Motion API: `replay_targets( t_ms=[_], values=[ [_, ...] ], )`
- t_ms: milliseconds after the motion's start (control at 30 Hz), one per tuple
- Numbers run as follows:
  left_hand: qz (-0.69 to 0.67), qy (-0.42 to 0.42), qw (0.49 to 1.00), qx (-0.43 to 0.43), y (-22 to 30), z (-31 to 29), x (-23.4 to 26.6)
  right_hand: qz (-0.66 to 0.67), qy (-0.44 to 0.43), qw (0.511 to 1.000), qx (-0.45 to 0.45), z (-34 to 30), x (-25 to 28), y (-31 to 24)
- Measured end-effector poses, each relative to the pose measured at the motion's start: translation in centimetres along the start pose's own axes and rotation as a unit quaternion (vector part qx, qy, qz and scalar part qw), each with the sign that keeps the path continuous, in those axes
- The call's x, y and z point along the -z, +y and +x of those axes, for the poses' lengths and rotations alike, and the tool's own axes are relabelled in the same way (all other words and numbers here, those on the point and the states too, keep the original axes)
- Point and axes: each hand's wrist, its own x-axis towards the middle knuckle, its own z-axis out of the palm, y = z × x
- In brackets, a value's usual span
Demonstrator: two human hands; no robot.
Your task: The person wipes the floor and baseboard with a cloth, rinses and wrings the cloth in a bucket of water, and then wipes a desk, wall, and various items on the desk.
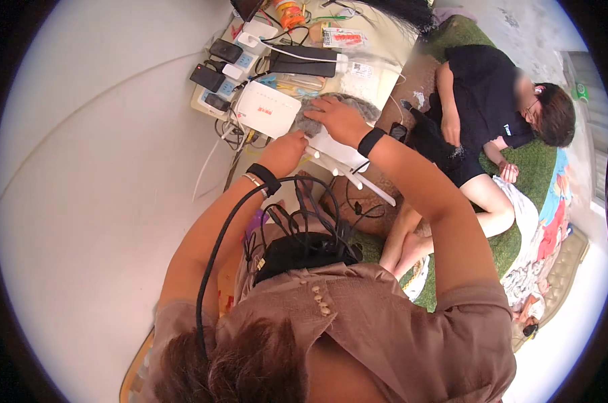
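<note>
A white router (260, 107) with several white antennas (374, 188) lies near the table's front edge. My left hand (284, 156) is closed at its near edge, by the base of an antenna; the fingertips are partly hidden. My right hand (341, 121) presses a grey fluffy cloth (361, 105) against the router's right part, its fingers bent over the cloth. Part of the cloth sticks out left of these fingers, close to my left hand. Each wrist wears a black band.
Power strips (242, 64) with black adapters and tangled cables stand left of the router. Behind it lie a black flat device (302, 60) and an orange packet (290, 15). Cables hang before my body. At right, a person in black (482, 101) sits on a green cover (536, 168).
</note>
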Motion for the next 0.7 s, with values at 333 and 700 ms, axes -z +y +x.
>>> replay_targets(
  t_ms=[333, 700],
  values=[
    [-0.007, 0.072, 0.996, 0.051, -0.2, -0.1, -0.6, 0.073, -0.081, 0.993, 0.050, -6.6, 1.7, -0.2],
    [-0.002, 0.089, 0.994, 0.065, 0.2, -0.7, -0.9, 0.114, -0.011, 0.993, -0.025, -7.9, 3.7, -2.2]
  ],
)
